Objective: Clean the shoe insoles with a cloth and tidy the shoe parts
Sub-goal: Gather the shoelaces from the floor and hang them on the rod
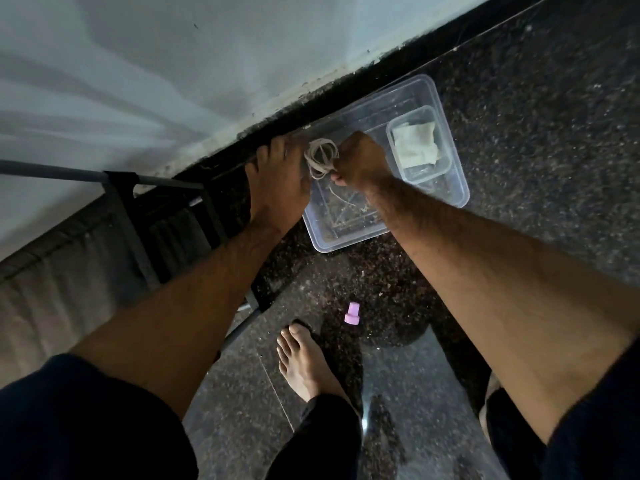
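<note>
Pinching a coiled lace (321,157), the right hand (360,161) hovers over the bin (349,233); the left hand (277,181) rests flat, fingers straight, on its rim. No writing shows.

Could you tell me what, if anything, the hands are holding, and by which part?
The right hand pinches the coiled shoelaces at the bundle's lower edge; the left hand touches the coil's side. Its grip is unclear.

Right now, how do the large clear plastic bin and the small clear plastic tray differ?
The large clear plastic bin sits on the dark floor; the small clear plastic tray sits inside it. The bin is much larger. The tray holds a folded pale cloth; the bin holds the tray. Both are transparent with rounded corners.
</note>
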`<action>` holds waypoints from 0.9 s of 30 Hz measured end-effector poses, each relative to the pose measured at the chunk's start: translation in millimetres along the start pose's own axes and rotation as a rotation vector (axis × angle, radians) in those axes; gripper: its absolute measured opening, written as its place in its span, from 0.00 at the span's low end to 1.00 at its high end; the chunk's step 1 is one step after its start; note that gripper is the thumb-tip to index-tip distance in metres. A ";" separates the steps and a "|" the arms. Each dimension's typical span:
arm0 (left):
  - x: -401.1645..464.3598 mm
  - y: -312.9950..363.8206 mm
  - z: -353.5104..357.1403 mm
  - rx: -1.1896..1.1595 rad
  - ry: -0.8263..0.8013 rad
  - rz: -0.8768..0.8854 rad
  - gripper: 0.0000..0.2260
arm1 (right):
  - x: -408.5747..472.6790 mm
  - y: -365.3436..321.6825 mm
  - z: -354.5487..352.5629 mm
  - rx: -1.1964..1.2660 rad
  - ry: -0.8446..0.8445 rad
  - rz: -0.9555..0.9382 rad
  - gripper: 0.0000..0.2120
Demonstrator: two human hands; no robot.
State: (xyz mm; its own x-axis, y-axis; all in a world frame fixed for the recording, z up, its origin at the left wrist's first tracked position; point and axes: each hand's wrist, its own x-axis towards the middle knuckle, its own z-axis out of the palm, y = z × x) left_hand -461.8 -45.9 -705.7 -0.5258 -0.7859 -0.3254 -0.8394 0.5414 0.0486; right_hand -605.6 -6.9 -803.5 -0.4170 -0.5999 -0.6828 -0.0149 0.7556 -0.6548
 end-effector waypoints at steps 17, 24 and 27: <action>-134.5 52.7 -129.5 0.112 -0.238 0.103 0.38 | -245.6 -73.4 -132.1 -0.941 -0.185 -0.421 0.44; -237.6 99.3 -272.8 0.086 -0.288 0.077 0.40 | -378.4 -151.2 -217.8 -1.152 -0.137 -0.532 0.46; -285.0 109.8 -349.7 0.039 -0.247 0.070 0.40 | -450.4 -201.4 -253.5 -1.224 -0.139 -0.568 0.48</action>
State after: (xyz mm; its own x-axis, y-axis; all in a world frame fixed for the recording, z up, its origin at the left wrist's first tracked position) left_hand -452.3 133.0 -277.3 -0.5290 -0.6517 -0.5436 -0.7933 0.6072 0.0440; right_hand -645.2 177.8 -282.0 0.0105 -0.8709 -0.4913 -0.9749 0.1003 -0.1987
